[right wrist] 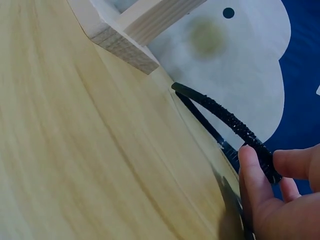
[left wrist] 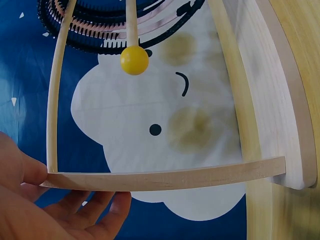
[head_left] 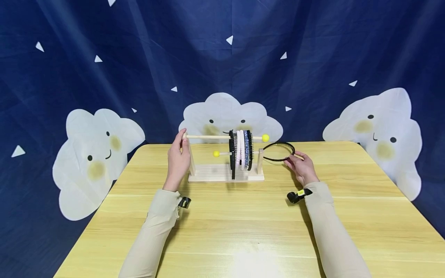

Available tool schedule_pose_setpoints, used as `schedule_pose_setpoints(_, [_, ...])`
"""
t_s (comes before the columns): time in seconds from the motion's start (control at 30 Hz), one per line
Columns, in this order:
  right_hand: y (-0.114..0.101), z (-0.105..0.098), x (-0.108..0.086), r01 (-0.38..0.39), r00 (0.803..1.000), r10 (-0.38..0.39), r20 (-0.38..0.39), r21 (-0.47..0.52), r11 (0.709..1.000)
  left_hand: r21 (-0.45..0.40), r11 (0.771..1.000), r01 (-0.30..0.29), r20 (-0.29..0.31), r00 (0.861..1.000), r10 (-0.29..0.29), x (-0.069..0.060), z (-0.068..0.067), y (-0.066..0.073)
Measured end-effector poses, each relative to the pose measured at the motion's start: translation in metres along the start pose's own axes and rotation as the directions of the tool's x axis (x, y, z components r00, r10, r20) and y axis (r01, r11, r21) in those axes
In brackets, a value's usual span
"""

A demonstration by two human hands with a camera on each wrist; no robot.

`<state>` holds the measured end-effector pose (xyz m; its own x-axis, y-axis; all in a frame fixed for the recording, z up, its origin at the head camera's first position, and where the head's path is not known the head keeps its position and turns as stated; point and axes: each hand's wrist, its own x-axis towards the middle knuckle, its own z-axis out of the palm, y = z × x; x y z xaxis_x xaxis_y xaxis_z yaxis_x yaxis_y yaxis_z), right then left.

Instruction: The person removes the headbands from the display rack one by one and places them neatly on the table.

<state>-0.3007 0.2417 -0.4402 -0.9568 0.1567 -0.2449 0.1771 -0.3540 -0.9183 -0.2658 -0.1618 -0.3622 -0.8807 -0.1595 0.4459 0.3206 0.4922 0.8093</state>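
Note:
A wooden headband stand (head_left: 208, 177) stands on the table, with an upright post at each end. Its upper rod (head_left: 208, 136) and lower rod run sideways, and several headbands (head_left: 242, 150) in black, pale pink, white and glittery blue hang together toward the right. At the top of the left post (left wrist: 165, 181), my left hand (head_left: 179, 160) grips the wood between thumb and fingers. My right hand (head_left: 303, 168) pinches a black toothed headband (right wrist: 227, 117) to the right of the stand. That headband's far end lies near the right post (head_left: 260, 160); touching or apart, I cannot tell.
Yellow balls cap the upper rod's right end (head_left: 265, 138) and the lower rod's left end (head_left: 216, 153). The wooden table (head_left: 222, 224) reaches back to a dark blue curtain (head_left: 222, 58) printed with white clouds. Both wrists carry small black camera mounts.

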Motion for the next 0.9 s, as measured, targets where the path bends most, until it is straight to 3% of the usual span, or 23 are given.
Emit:
schedule_pose_setpoints(0.37, [0.0014,-0.0003,0.0025,-0.001,1.000,0.001,-0.012,0.013,1.000,-0.001,1.000,0.004,0.000,1.000,-0.004,-0.0001,0.0005,-0.0024])
schedule_pose_setpoints(0.63, [0.0071,-0.0007,0.0085,0.039,0.999,-0.040,-0.009,-0.065,0.997,0.002,1.000,0.006,0.004,1.000,-0.006,0.0000,-0.0007,-0.0016])
schedule_pose_setpoints(0.9, [0.0018,0.0036,0.0050,0.011,0.999,-0.017,-0.047,-0.135,0.991,0.004,1.000,0.000,0.013,1.000,0.000,-0.0002,-0.0007,-0.0007])
